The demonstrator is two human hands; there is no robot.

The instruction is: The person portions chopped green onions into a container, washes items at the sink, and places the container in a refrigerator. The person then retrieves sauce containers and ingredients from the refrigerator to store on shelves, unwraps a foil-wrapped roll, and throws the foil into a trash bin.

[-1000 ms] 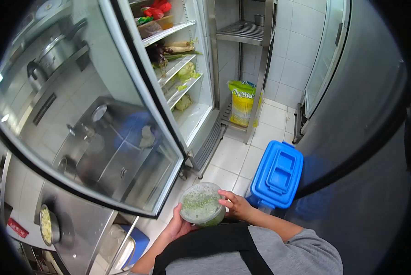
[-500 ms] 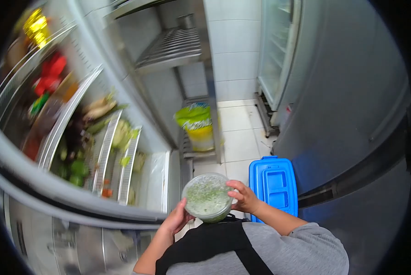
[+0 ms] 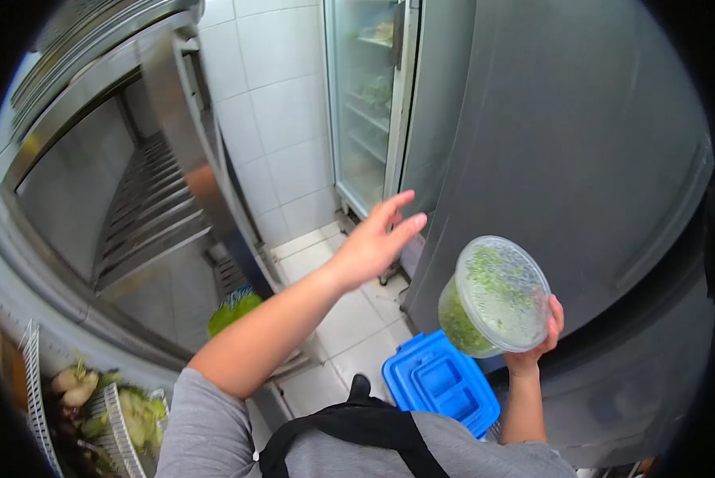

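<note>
My right hand (image 3: 545, 331) grips a round clear plastic tub (image 3: 497, 299) by its right side. Chopped green leaves show through its wall, and the translucent lid is fogged with droplets. The tub is tilted, its lid turned toward me. In the middle of the view my left hand (image 3: 377, 243) reaches forward with fingers apart, holding nothing. Ahead of both hands stands a large dark grey metal cabinet or fridge door (image 3: 565, 143).
A blue lidded bin (image 3: 445, 382) sits on the white tiled floor below the tub. Steel slatted shelving (image 3: 146, 207) stands at left, with a glass-door fridge (image 3: 365, 103) at the back. Vegetables (image 3: 138, 414) lie on wire racks at lower left.
My left hand has let go of the tub and reached forward. My right hand has carried the tub rightward. The view has turned right, away from the open fridge shelves.
</note>
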